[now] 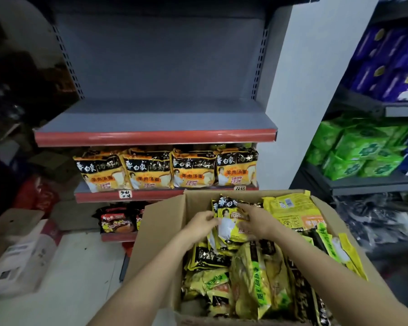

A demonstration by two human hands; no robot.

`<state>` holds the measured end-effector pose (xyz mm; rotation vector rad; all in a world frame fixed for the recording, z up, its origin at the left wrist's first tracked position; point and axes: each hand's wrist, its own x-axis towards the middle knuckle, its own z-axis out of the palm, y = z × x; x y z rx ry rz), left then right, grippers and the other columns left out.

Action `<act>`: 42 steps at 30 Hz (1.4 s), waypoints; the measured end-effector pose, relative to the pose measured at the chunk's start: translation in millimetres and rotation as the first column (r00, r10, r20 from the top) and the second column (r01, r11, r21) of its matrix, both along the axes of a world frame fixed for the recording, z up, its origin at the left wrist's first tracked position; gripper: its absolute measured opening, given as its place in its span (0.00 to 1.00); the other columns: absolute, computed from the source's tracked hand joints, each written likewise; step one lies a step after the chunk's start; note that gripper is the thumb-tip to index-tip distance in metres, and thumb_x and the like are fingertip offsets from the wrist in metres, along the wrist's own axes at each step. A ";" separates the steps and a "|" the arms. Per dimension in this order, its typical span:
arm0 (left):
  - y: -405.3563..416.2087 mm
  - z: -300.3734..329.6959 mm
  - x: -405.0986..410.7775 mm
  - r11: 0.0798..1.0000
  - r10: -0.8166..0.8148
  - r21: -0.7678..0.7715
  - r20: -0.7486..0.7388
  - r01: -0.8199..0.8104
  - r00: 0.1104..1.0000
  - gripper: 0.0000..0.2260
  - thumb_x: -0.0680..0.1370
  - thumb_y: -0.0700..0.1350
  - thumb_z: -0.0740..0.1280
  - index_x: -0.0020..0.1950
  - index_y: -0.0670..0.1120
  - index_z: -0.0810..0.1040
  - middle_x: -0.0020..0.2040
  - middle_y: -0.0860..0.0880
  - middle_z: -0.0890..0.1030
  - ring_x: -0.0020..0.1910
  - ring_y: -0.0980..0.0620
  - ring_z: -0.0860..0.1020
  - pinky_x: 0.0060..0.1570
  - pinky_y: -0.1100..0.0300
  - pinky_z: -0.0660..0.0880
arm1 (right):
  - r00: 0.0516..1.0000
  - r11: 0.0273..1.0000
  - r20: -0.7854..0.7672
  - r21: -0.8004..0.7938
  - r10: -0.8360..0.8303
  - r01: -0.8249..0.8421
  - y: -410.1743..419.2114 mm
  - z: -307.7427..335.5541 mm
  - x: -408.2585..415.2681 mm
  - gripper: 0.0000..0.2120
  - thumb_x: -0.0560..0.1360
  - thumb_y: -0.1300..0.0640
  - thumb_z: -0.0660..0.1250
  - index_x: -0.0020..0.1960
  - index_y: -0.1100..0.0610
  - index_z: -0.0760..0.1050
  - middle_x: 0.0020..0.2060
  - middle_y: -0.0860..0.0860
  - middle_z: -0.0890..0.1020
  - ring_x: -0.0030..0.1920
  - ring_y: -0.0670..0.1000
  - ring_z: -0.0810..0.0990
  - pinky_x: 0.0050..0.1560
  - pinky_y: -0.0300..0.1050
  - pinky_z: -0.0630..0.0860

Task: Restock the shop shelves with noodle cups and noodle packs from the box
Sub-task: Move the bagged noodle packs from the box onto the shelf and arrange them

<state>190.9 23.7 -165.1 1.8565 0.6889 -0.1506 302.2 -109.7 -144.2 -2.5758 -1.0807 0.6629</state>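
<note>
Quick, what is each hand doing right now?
Left hand: grips the left edge of a yellow noodle pack over the box.
Right hand: grips the same pack's right side.

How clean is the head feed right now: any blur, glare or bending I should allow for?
Head view: wide-angle bending curves the shelf uprights and edges; the centre is fairly sharp, so print on the yellow noodle pack held by the left hand and right hand reads; the left edge is dark and smeared; faint sheen on the red shelf strip; dim, flat light overall.
</note>
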 end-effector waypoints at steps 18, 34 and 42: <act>17.7 -42.8 46.0 0.923 0.379 -0.094 0.047 -0.373 0.924 0.16 0.76 0.44 0.68 0.61 0.40 0.78 0.59 0.44 0.80 0.58 0.46 0.77 0.62 0.51 0.73 | 0.997 0.997 -0.044 -0.037 0.067 -0.069 19.8 -13.1 44.9 0.48 0.62 0.49 0.78 0.75 0.53 0.57 0.70 0.55 0.63 0.71 0.58 0.61 0.71 0.53 0.61; 7.1 57.2 26.5 0.954 0.142 0.192 0.390 -0.231 0.910 0.13 0.78 0.46 0.65 0.42 0.35 0.78 0.37 0.44 0.75 0.37 0.52 0.70 0.40 0.58 0.65 | 0.977 0.954 0.011 0.215 0.211 -0.208 5.8 40.7 53.4 0.55 0.58 0.44 0.79 0.75 0.54 0.51 0.73 0.54 0.57 0.74 0.54 0.55 0.72 0.49 0.57; 40.5 143.7 -5.1 0.883 0.056 0.383 0.484 -0.270 0.873 0.09 0.79 0.44 0.63 0.41 0.42 0.76 0.35 0.42 0.76 0.34 0.53 0.71 0.37 0.59 0.67 | 0.968 0.792 0.057 0.563 0.245 -0.234 62.9 99.3 12.7 0.42 0.56 0.49 0.81 0.63 0.47 0.62 0.56 0.41 0.74 0.58 0.45 0.73 0.53 0.41 0.69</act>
